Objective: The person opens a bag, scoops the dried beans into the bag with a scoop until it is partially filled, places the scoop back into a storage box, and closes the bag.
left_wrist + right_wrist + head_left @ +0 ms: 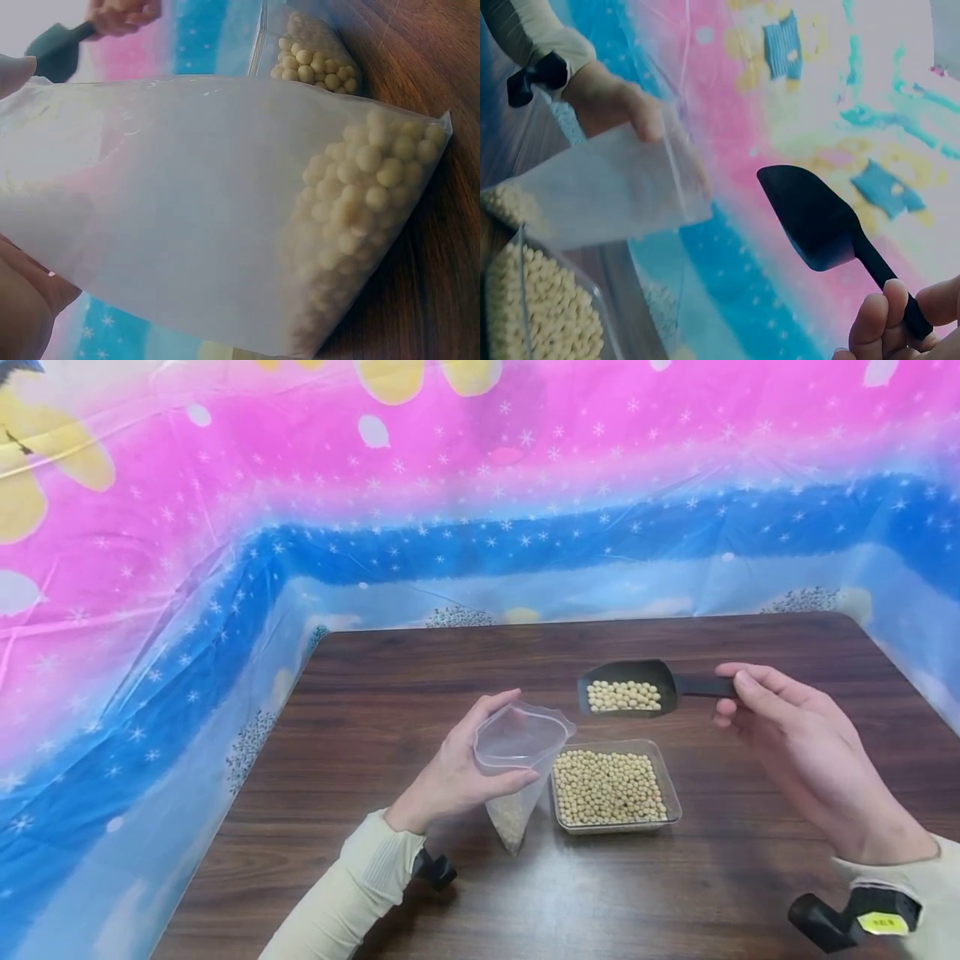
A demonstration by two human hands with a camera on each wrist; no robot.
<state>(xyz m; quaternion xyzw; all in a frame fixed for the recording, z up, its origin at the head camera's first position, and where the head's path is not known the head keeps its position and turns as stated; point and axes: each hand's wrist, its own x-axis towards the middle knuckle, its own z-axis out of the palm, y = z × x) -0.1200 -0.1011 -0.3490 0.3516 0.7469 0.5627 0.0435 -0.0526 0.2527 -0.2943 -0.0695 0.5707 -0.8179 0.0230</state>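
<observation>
My left hand (457,760) grips a clear plastic bag (517,793) near its top, thumb and fingers around its spread mouth. Soybeans (367,187) fill the bag's bottom corner, just above or touching the table; I cannot tell which. In my right hand (802,743) is the handle of a black scoop (663,681), pinched between thumb and fingers. A layer of soybeans (622,695) lies in the scoop, which hovers right of the bag's mouth. Below the scoop, a clear rectangular container (671,802) stands on the table, holding many more soybeans (607,789).
The dark wood-grain table (720,893) spreads under everything. A pink and blue patterned cloth (420,543) hangs behind it and along its sides. Black camera mounts (832,920) sit on both wrists.
</observation>
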